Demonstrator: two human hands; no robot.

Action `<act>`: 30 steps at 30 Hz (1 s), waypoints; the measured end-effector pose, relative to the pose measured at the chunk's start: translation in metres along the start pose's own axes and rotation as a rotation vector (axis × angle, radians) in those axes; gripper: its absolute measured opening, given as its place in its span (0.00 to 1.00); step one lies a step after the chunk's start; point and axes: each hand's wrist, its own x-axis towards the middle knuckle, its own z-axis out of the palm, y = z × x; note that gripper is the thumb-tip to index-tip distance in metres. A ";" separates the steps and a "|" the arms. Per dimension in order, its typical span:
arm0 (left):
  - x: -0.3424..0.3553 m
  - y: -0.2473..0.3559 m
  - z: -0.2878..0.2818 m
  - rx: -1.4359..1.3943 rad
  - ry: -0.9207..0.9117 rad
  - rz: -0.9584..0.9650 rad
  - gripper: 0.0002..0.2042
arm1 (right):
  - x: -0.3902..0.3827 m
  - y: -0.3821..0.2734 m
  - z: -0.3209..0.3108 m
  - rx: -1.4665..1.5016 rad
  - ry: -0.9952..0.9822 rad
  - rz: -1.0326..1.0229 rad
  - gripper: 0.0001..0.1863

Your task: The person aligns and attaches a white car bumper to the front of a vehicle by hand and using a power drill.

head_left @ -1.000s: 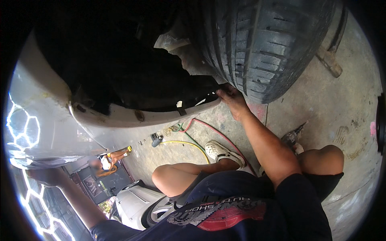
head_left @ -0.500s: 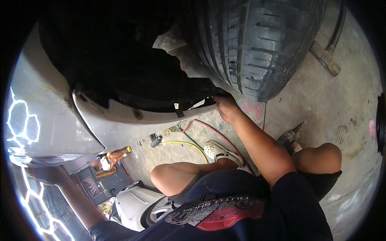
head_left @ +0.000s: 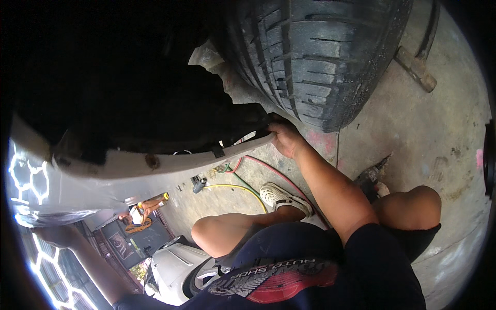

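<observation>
My right hand (head_left: pixel 284 136) is closed round the end of a light-coloured bumper (head_left: pixel 119 166), where its rim meets the black wheel-arch liner (head_left: pixel 212 121). The fingertips are hidden behind that edge. A large worn tyre (head_left: pixel 315 67) stands just beyond this hand. At the far left my left hand (head_left: pixel 58 236) reaches up against the lower side of the car body, next to crinkled clear plastic (head_left: pixel 57 217). Its fingers are dark and partly hidden, so their grip cannot be made out. The wheel-arch opening above lies in deep shadow.
A hammer (head_left: pixel 416 70) lies right of the tyre. A power tool (head_left: pixel 371 178) rests by my right knee. Red, green and yellow hoses (head_left: pixel 235 184) cross the concrete near a small dark tool (head_left: pixel 198 184). Behind are a silver car (head_left: pixel 170 268) and another person (head_left: pixel 137 213).
The bumper's edge has shifted left and slightly down in view, and the dark seam at its left no longer shows. My right hand, still on the edge, has moved slightly left.
</observation>
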 end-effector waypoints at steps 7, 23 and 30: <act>-0.003 0.002 -0.020 0.316 -0.070 0.142 0.54 | 0.006 0.018 0.003 -0.055 0.054 -0.149 0.18; -0.019 -0.051 0.016 0.212 0.119 0.296 0.52 | 0.015 0.020 -0.034 0.576 -0.121 0.156 0.28; -0.026 -0.084 0.048 0.030 0.130 0.228 0.55 | 0.023 0.024 0.014 0.367 0.009 0.075 0.26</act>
